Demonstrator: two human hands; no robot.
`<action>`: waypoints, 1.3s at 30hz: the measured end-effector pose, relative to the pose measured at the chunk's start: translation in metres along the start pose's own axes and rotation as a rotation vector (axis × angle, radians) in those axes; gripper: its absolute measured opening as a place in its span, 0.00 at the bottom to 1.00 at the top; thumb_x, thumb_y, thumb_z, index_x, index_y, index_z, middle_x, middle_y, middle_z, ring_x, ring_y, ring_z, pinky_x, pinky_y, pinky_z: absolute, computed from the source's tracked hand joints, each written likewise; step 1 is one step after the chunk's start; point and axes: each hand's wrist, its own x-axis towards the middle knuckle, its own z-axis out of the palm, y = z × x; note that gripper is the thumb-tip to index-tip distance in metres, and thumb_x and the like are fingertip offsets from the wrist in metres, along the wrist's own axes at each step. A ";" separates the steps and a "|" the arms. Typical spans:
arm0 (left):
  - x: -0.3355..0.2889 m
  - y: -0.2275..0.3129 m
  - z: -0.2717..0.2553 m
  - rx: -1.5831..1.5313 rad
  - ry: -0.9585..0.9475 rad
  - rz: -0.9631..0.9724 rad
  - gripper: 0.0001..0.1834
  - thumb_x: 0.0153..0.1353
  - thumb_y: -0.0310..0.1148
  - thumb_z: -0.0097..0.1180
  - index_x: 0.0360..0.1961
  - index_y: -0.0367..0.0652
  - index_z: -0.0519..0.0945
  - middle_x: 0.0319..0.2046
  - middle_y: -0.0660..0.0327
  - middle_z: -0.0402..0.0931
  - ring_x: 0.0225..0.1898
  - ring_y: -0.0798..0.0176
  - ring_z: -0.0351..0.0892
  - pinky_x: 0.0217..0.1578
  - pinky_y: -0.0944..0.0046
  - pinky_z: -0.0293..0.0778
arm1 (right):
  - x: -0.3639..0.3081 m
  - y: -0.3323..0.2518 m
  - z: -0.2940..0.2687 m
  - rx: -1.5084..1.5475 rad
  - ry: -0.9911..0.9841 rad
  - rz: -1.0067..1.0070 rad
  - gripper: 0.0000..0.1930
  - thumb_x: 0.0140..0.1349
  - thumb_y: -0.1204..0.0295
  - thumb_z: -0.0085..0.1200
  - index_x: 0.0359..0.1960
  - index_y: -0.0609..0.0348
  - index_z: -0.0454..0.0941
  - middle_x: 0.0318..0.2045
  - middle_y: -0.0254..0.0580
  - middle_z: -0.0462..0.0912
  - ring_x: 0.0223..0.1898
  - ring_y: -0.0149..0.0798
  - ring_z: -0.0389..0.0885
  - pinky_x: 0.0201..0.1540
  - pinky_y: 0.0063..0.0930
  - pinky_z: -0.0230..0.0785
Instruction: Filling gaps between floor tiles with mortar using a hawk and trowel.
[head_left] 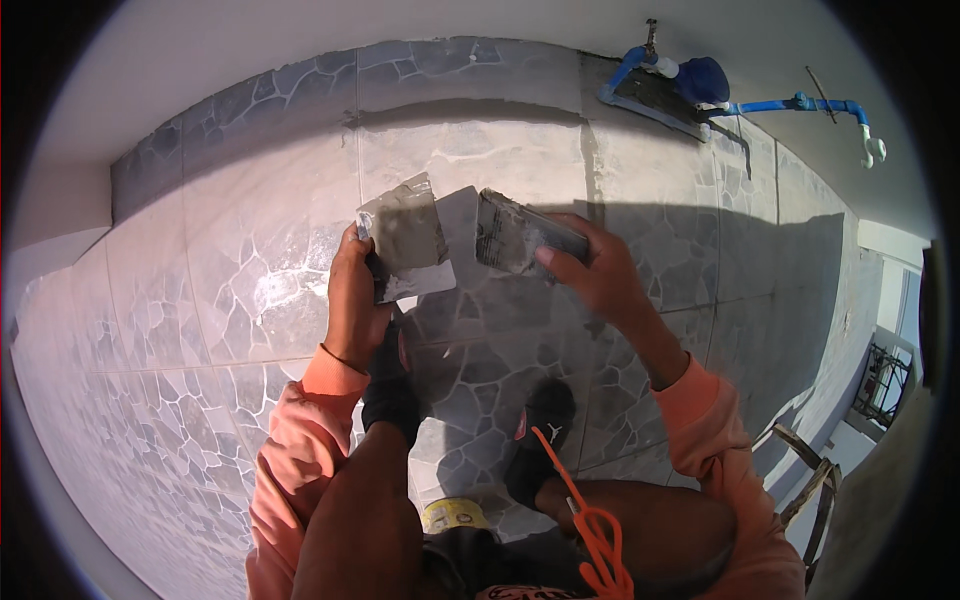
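My left hand (350,290) is closed around the near left edge of a flat, pale metal plate (432,278). A thick layer of wet grey paste (408,228) covers much of the plate. To its right, my right hand (605,275) grips a dark rectangular spreader (535,232), thumb on the near face and fingers behind. Grey paste is smeared over the left part of the spreader. A narrow gap separates the two tools, both held up above the tiled floor. Whether either tool has a handle is hidden by my hands.
Stone-patterned tiles (480,370) cover the floor, with whitish smears at left. Blue pipes (765,106) and a blue fitting (702,80) run along the far right wall. A yellow container (454,514) stands between my legs. Wooden bars (815,470) stand at the right.
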 end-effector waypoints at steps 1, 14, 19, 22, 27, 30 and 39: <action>0.002 -0.004 0.007 -0.026 -0.027 -0.009 0.19 0.70 0.31 0.34 0.57 0.43 0.71 0.49 0.58 0.77 0.46 0.59 0.81 0.47 0.54 0.81 | -0.006 -0.002 0.000 -0.001 0.029 -0.015 0.21 0.65 0.68 0.61 0.57 0.63 0.77 0.38 0.37 0.85 0.37 0.25 0.80 0.41 0.23 0.74; -0.004 -0.032 0.067 -0.031 -0.161 -0.156 0.21 0.69 0.28 0.31 0.59 0.41 0.71 0.50 0.57 0.75 0.51 0.59 0.78 0.50 0.54 0.79 | -0.047 0.005 -0.002 -0.523 0.248 -0.678 0.28 0.55 0.83 0.57 0.61 0.63 0.72 0.54 0.52 0.78 0.51 0.47 0.80 0.54 0.36 0.74; -0.008 -0.025 0.067 0.006 -0.165 -0.081 0.21 0.72 0.33 0.34 0.62 0.43 0.69 0.51 0.58 0.77 0.49 0.60 0.81 0.49 0.57 0.80 | -0.056 0.037 -0.002 -0.698 0.174 -0.733 0.35 0.47 0.83 0.59 0.62 0.60 0.70 0.59 0.52 0.74 0.57 0.54 0.76 0.59 0.44 0.71; -0.011 -0.014 0.055 0.003 -0.166 -0.033 0.21 0.72 0.33 0.35 0.62 0.43 0.70 0.50 0.58 0.77 0.49 0.61 0.81 0.49 0.57 0.79 | -0.047 0.058 -0.018 -0.858 0.110 -0.625 0.29 0.52 0.79 0.59 0.60 0.64 0.71 0.55 0.48 0.76 0.57 0.51 0.75 0.56 0.42 0.74; -0.015 0.000 0.036 0.125 -0.122 0.010 0.19 0.73 0.34 0.36 0.61 0.42 0.71 0.50 0.58 0.77 0.49 0.62 0.81 0.49 0.58 0.79 | 0.041 0.073 -0.072 -0.817 0.356 -0.079 0.24 0.58 0.67 0.56 0.56 0.66 0.76 0.44 0.59 0.83 0.49 0.58 0.81 0.55 0.46 0.72; -0.022 0.003 0.031 0.180 -0.066 -0.004 0.20 0.73 0.33 0.34 0.61 0.42 0.71 0.50 0.58 0.77 0.48 0.63 0.80 0.49 0.59 0.79 | 0.114 0.063 -0.108 -0.813 0.349 0.114 0.30 0.55 0.61 0.56 0.57 0.67 0.77 0.43 0.64 0.84 0.49 0.60 0.83 0.55 0.45 0.73; -0.041 0.029 0.010 0.114 0.000 -0.031 0.25 0.69 0.29 0.31 0.66 0.41 0.68 0.50 0.57 0.76 0.47 0.63 0.79 0.48 0.60 0.78 | 0.201 0.072 -0.110 -1.127 0.298 0.133 0.23 0.56 0.60 0.57 0.47 0.65 0.83 0.44 0.65 0.84 0.51 0.62 0.82 0.55 0.48 0.72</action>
